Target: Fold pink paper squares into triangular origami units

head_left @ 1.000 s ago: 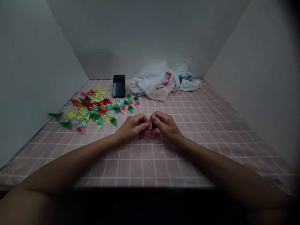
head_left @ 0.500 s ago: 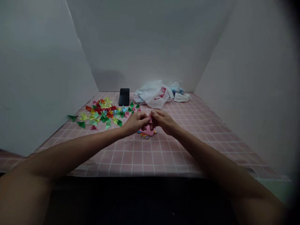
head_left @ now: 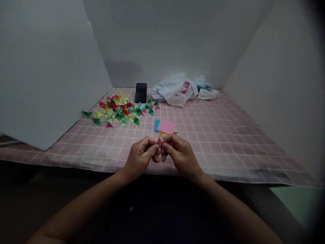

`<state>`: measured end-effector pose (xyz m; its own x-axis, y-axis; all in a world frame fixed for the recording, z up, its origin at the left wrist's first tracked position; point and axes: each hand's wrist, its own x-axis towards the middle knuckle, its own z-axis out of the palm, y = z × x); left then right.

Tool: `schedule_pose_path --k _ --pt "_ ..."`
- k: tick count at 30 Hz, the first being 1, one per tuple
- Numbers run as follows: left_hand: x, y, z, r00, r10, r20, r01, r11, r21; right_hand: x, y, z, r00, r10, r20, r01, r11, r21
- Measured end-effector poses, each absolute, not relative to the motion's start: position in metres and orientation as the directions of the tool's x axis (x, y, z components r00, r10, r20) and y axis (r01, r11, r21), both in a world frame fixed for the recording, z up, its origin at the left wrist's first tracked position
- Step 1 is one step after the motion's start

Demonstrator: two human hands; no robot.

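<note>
A small folded piece of pink paper (head_left: 159, 141) is pinched between my two hands, above the front part of the table. My left hand (head_left: 141, 153) grips its left side with thumb and fingers. On the other side, the thumb and fingers of my right hand (head_left: 180, 154) close on it too. Most of the paper is hidden by the fingertips. Just beyond the hands lies a stack of square coloured paper (head_left: 167, 126), pink on top, with blue, orange and yellow edges showing.
Many folded paper pieces (head_left: 118, 112) in several colours lie spread at the left. A black phone (head_left: 141, 93) leans near the back wall. Crumpled white plastic bags (head_left: 175, 89) sit at the back right. A pink checked cloth (head_left: 215, 135) covers the table; pale panels stand around it.
Both hands have come back toward me and lower in view, still pinching the pink paper. The paper stack now shows fully beyond them. The view has shifted a little.
</note>
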<state>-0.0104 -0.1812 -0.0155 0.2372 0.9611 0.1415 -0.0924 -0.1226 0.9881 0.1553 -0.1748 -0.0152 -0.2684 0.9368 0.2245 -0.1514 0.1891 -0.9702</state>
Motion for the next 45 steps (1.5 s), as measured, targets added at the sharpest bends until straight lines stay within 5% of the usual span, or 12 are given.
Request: schedule_pose_path --k 14,27,45 --pt "0.003 -0.198 -0.044 0.130 0.991 -0.028 -0.179 0.052 0.983 0.156 -0.197 -0.052 -0.114 0.977 0.179 -0.052 0.174 -0.983" --pt "0.010 -0.202 -0.047 -0.017 0.998 0.064 -0.082 -0.065 0.995 0.161 -0.195 -0.053 -0.150 0.963 0.224 -0.033 0.221 -0.975" --pt "0.004 -0.195 -0.043 0.092 0.996 -0.009 -0.182 0.026 0.983 0.152 -0.202 -0.061 0.029 0.839 0.543 0.146 0.534 -0.833"
